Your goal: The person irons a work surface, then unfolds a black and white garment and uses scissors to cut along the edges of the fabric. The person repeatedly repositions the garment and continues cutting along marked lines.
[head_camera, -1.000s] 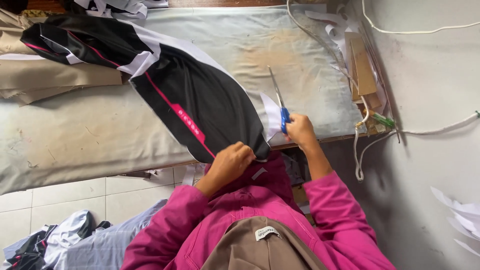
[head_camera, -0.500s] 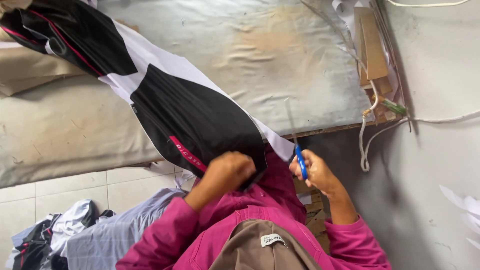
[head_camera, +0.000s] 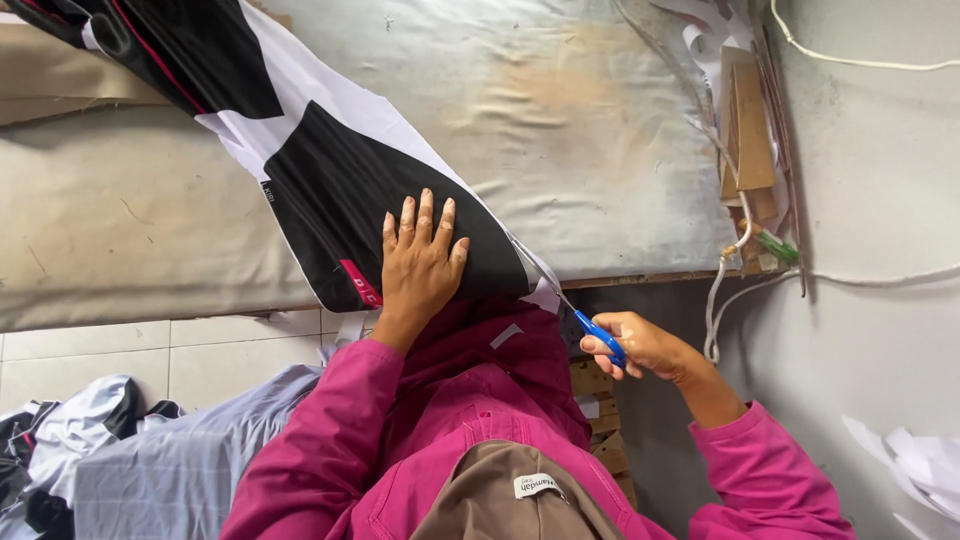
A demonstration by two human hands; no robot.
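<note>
A cloth-covered bench [head_camera: 600, 130] carries a black-and-white fabric panel [head_camera: 350, 190] at its near edge. The left hand [head_camera: 420, 262], earlier bunched, now presses it flat, fingers spread. The right hand [head_camera: 645, 345] has dropped lower, fingers apparently closed around blue-handled scissors [head_camera: 590, 328] cutting the panel's right edge.

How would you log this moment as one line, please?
left hand: flat on black fabric | right hand: holds blue scissors at fabric edge | table

- A single head-worn camera looks steeply down over the wearer's cap and pink sleeves onto a cloth-covered work table [head_camera: 620, 130].
- The table edge lies close; tiled floor shows at lower left, a grey wall at right.
- No second view shares the scene.
</note>
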